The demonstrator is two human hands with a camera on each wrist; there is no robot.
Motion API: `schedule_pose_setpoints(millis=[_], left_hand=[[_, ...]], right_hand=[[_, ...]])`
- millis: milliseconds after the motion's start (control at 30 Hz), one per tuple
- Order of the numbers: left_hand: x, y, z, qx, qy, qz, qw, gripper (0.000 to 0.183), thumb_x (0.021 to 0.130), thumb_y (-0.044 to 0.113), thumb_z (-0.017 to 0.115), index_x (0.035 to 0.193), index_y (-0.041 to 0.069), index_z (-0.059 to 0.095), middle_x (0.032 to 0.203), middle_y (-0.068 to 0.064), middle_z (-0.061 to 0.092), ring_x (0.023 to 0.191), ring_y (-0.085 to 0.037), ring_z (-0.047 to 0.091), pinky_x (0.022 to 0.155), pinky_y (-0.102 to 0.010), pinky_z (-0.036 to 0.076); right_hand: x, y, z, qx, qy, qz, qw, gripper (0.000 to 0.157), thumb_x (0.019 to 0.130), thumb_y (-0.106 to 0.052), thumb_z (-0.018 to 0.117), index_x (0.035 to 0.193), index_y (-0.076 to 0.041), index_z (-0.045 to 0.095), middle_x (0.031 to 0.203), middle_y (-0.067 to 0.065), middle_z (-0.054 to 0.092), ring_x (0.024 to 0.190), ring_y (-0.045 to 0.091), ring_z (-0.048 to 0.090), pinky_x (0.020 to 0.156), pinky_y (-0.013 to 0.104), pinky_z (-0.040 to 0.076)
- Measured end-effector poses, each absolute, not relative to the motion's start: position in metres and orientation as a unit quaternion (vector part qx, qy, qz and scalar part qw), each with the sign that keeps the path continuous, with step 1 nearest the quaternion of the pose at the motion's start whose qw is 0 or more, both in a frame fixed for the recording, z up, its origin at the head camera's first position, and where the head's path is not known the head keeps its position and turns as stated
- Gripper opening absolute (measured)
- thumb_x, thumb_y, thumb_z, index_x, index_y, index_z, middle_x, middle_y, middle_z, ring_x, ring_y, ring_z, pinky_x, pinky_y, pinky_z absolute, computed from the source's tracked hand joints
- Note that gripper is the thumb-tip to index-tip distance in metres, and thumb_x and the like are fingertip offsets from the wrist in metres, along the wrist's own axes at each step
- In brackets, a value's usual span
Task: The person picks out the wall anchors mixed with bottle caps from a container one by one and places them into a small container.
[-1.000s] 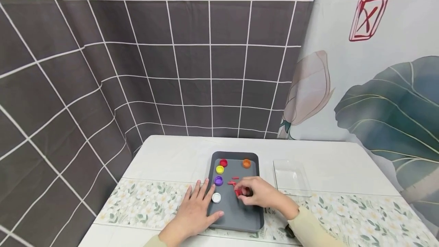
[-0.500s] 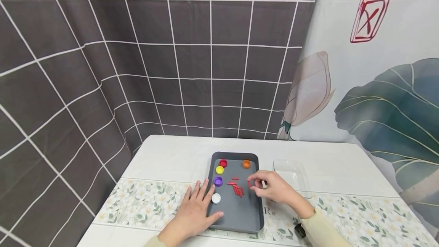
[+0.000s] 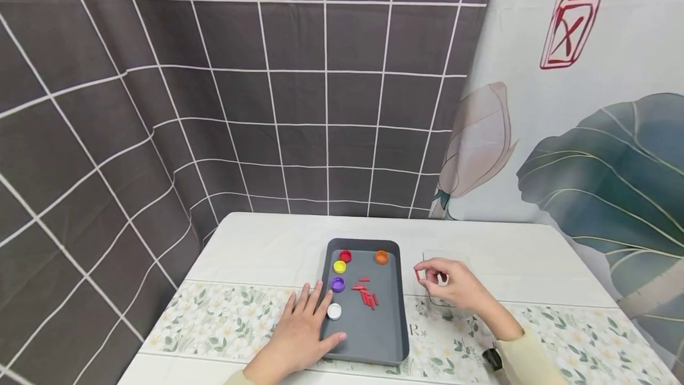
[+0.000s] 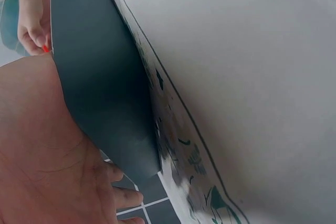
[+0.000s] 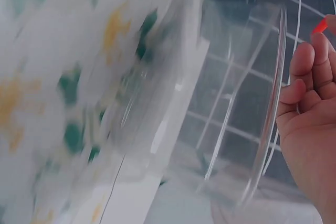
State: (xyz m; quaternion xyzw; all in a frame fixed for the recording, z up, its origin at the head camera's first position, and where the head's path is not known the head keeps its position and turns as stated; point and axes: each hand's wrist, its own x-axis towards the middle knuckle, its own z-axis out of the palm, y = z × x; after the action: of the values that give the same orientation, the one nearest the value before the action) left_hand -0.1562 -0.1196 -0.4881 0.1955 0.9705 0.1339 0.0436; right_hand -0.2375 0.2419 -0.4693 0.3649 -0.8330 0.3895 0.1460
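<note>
My right hand (image 3: 454, 284) pinches a small red stick (image 3: 418, 275) between thumb and fingers, right of the grey tray (image 3: 369, 337). It is above a clear plastic box (image 5: 226, 103), which the hand partly hides in the head view. With fingers spread, my left hand (image 3: 300, 331) rests on the tray's left edge. Several more red sticks (image 3: 366, 297) lie loose in the middle of the tray. Along its left side sit a white cap-like disc (image 3: 333, 312) and small round purple (image 3: 337, 284), yellow (image 3: 339, 267) and red (image 3: 345, 256) caps; an orange cap (image 3: 382, 257) is at the back right.
The white table (image 3: 267, 242) has a flowered band (image 3: 214, 314) across it. A dark gridded curtain (image 3: 299, 100) hangs behind and to the left, and a white floral one (image 3: 481, 135) at the right. A black device (image 3: 492, 359) is at my right wrist.
My right hand has lifted a red stick from the pile and carried it right, out past the tray's edge to the clear box. The left hand has stayed put.
</note>
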Motion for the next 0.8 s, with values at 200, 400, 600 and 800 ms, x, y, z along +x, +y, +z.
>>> schedule_pose_setpoints(millis=[200, 400, 600, 800], left_hand=[[-0.156, -0.120, -0.487, 0.198, 0.970, 0.137, 0.044, 0.089, 0.094, 0.069, 0.052, 0.159, 0.010, 0.034, 0.167, -0.017, 0.022, 0.153, -0.044, 0.018, 0.119, -0.066, 0.016], [-0.157, -0.122, -0.491, 0.203, 0.968, 0.142, 0.040, 0.089, 0.094, 0.069, 0.051, 0.158, 0.010, 0.035, 0.167, -0.017, 0.023, 0.152, -0.044, 0.019, 0.118, -0.066, 0.018], [-0.158, -0.122, -0.491, 0.201, 0.968, 0.145, 0.040, 0.089, 0.094, 0.070, 0.051, 0.159, 0.010, 0.034, 0.167, -0.016, 0.022, 0.153, -0.043, 0.018, 0.118, -0.066, 0.017], [-0.158, -0.122, -0.491, 0.201, 0.967, 0.148, 0.044, 0.089, 0.094, 0.069, 0.051, 0.159, 0.010, 0.034, 0.167, -0.016, 0.022, 0.153, -0.044, 0.018, 0.118, -0.066, 0.017]], right_hand=[[-0.236, 0.263, -0.468, 0.333, -0.845, 0.388, 0.157, 0.029, 0.084, 0.007, 0.074, 0.107, -0.009, 0.074, 0.071, -0.018, 0.053, 0.064, -0.001, 0.047, 0.057, 0.022, 0.042], [-0.234, 0.281, -0.468, 0.286, -0.861, 0.391, 0.154, 0.028, 0.084, 0.006, 0.074, 0.107, -0.010, 0.074, 0.070, -0.016, 0.053, 0.064, 0.002, 0.047, 0.059, 0.020, 0.040], [-0.236, 0.291, -0.470, 0.262, -0.871, 0.388, 0.147, 0.027, 0.085, 0.006, 0.073, 0.108, -0.008, 0.074, 0.070, -0.016, 0.051, 0.065, 0.002, 0.046, 0.058, 0.021, 0.039], [-0.240, 0.298, -0.473, 0.264, -0.871, 0.384, 0.156, 0.027, 0.084, 0.008, 0.071, 0.107, -0.007, 0.074, 0.070, -0.016, 0.052, 0.063, 0.001, 0.047, 0.057, 0.020, 0.040]])
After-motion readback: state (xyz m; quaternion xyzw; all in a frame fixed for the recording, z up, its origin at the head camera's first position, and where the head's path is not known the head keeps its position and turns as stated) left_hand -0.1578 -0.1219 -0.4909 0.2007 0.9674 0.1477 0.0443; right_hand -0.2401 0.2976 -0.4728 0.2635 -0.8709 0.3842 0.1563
